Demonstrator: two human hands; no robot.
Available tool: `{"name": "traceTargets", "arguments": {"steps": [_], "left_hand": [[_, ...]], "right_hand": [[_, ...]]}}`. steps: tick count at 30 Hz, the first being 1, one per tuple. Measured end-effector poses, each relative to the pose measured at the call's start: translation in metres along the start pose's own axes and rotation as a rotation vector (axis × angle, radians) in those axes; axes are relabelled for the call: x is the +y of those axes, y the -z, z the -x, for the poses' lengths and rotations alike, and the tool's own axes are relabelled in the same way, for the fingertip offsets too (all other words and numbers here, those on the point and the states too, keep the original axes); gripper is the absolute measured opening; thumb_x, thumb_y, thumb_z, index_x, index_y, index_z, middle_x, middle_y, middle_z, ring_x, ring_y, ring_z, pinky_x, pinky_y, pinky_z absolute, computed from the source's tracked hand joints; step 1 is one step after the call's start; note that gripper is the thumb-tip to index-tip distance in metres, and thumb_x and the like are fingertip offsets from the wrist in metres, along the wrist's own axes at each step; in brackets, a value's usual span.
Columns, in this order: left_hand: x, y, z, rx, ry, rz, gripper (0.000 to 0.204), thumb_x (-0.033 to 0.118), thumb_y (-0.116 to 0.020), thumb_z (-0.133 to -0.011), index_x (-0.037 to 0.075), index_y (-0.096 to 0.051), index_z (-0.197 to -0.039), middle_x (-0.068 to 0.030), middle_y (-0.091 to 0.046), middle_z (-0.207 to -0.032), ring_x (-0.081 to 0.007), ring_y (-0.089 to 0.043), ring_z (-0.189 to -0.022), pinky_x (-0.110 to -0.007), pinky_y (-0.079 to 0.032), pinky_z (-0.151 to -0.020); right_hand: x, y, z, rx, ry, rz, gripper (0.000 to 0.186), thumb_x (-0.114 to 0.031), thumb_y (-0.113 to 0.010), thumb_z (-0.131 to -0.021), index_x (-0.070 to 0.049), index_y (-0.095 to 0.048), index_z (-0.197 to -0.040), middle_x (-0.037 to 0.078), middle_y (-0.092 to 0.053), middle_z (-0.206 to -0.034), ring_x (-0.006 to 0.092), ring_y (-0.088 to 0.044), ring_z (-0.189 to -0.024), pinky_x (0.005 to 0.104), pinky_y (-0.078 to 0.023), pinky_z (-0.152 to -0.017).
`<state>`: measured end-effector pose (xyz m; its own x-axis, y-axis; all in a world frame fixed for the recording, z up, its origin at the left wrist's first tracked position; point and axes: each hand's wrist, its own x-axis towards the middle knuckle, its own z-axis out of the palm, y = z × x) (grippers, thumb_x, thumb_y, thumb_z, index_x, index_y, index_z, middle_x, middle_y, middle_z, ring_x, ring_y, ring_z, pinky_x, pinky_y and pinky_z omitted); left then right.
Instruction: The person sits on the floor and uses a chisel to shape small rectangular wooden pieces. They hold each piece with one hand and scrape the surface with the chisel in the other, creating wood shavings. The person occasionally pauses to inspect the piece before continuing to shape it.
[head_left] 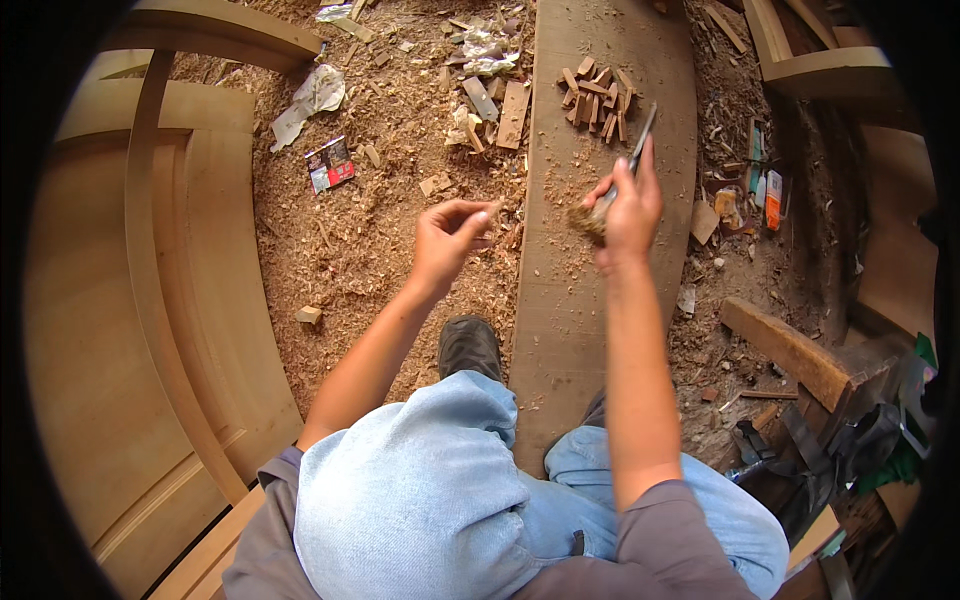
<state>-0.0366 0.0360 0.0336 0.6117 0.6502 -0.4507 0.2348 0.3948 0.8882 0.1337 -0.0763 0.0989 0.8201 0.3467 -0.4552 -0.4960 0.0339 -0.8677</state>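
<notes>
Head view: near the centre of the frame, the left hand (447, 242) is pinching what looks like a small pale wood bit (495, 208). To its right, the right hand (630, 218) is holding a thin blade (645, 135) in a wrapped grip, the tip pointing toward the upper right. A blurred brown lump (586, 222) is showing beside that hand; whether handle or separate piece, I cannot tell. Wood blocks (597, 90) are lying heaped on the plank surface (560, 330), upper right of centre. Shavings (370, 225) are covering the ground at left. The step in hand seems to be trimming small pieces; another cut would be calling for bit and blade meeting, the left grip steady and clear of the edge.
</notes>
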Motion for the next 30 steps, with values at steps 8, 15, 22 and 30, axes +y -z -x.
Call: {"name": "traceTargets", "arguments": {"steps": [8, 15, 22, 30], "left_hand": [[0.011, 0.009, -0.021, 0.152, -0.046, 0.096, 0.017, 0.014, -0.068, -0.096, 0.004, -0.072, -0.11, -0.0053, -0.073, -0.097, -0.0123, -0.07, -0.089, -0.028, -0.061, -0.069], [0.014, -0.01, -0.032, 0.164, -0.231, -0.041, 0.015, 0.009, -0.07, -0.094, 0.003, -0.074, -0.107, -0.0061, -0.075, -0.097, -0.012, -0.071, -0.088, -0.027, -0.057, -0.066], [0.025, -0.006, -0.036, 0.096, -0.625, -0.634, 0.016, 0.0, -0.069, -0.088, 0.002, -0.077, -0.102, -0.0105, -0.076, -0.092, -0.0143, -0.071, -0.077, -0.024, -0.056, -0.062], [0.007, 0.01, -0.026, 0.165, -0.376, -0.455, 0.016, 0.007, -0.069, -0.093, 0.002, -0.075, -0.107, -0.0085, -0.075, -0.093, -0.0138, -0.072, -0.082, -0.027, -0.059, -0.068]], "right_hand": [[0.02, 0.007, 0.037, -0.594, -0.33, 0.249, 0.06, -0.009, -0.055, -0.101, -0.024, -0.037, -0.155, 0.0, -0.052, -0.067, 0.0078, -0.049, -0.049, 0.0259, -0.052, -0.043], [0.048, 0.005, 0.051, -0.658, -0.333, 0.087, 0.061, -0.009, -0.056, -0.1, -0.019, -0.035, -0.156, 0.0, -0.049, -0.068, 0.0088, -0.05, -0.05, 0.0264, -0.052, -0.046], [0.039, -0.024, 0.037, -0.082, -0.38, 0.123, 0.058, -0.012, -0.051, -0.104, -0.017, -0.03, -0.158, -0.002, -0.05, -0.064, 0.0083, -0.051, -0.05, 0.0277, -0.053, -0.048], [0.026, 0.022, 0.015, -0.428, -0.247, 0.13, 0.06, -0.007, -0.053, -0.101, -0.017, -0.031, -0.157, 0.0, -0.052, -0.07, 0.0097, -0.053, -0.054, 0.0285, -0.055, -0.046]]}}
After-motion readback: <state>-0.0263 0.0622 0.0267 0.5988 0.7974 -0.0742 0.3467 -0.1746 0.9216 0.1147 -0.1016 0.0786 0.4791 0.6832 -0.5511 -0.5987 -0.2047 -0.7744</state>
